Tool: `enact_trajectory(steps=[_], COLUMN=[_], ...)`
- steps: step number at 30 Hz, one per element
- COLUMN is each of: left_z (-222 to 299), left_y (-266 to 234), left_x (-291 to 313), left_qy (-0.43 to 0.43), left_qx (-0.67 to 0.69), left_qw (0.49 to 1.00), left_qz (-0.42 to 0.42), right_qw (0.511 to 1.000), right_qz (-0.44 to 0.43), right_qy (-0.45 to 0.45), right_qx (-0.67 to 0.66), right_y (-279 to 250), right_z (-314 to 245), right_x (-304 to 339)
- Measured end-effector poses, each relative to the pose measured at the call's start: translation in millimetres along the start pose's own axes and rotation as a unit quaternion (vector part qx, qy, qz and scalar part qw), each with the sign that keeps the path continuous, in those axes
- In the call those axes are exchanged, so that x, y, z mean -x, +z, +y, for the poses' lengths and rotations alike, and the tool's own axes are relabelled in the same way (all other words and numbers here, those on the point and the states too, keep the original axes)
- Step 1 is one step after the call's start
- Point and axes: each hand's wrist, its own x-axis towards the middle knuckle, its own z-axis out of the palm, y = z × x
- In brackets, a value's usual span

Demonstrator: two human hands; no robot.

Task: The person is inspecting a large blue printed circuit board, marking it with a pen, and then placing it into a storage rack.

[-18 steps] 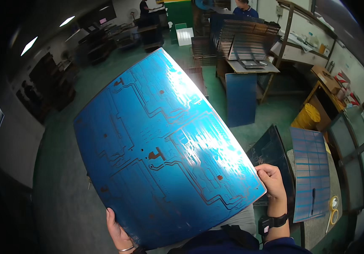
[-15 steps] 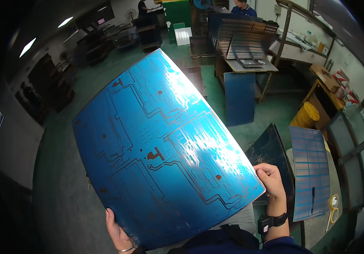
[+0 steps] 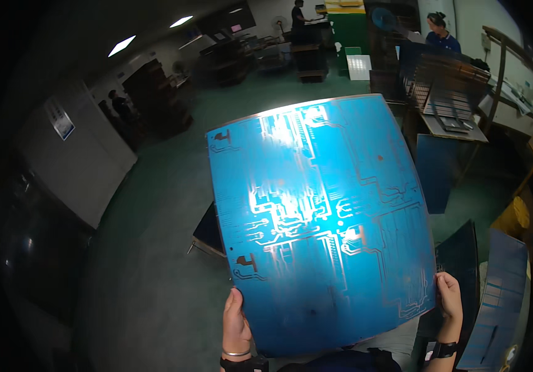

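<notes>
A large blue circuit board panel [image 3: 303, 273] with copper-coloured traces is held up in front of me, tilted so that light glares off its upper middle. My left hand [image 3: 236, 323] grips its lower left edge, the thumb on the front face. On the lower right edge, my right hand [image 3: 449, 297] is closed, its thumb in front. The other fingers of both hands are mostly hidden behind the panel.
Dark panels [image 3: 462, 263] lean at my right beside a blue gridded panel [image 3: 496, 297]. A dark-topped stand [image 3: 209, 230] shows behind the panel's left edge. Farther back are a rack of panels [image 3: 446, 84], a yellow container [image 3: 513, 214] and a person in dark blue [image 3: 443, 40].
The panel has turned from leaning left to nearly upright, and the glare has moved to its upper middle. My view has swung left. Both hands still hold the edges.
</notes>
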Motion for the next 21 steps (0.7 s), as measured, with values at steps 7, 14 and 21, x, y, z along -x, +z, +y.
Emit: enact_trajectory(steps=[7,14,21], left_z=[-9,-25,-26], left_y=[7,-19,-15], left_x=[0,-3,-5], left_qy=[-0.02,0.007,-0.012], left_qx=[-0.049,-0.114,-0.09], left_qw=[0.998,0.992,0.993], left_qz=[-0.042,-0.05,-0.077], right_qw=[0.999,0.991,0.973], right_qz=[0.022,0.03,0.036], right_qy=[0.026,-0.07,-0.163], right_qx=[-0.019,-0.107,-0.162], right_y=[8,29,35], right_z=[-1,-46,-55], right_x=[-25,-46,-38])
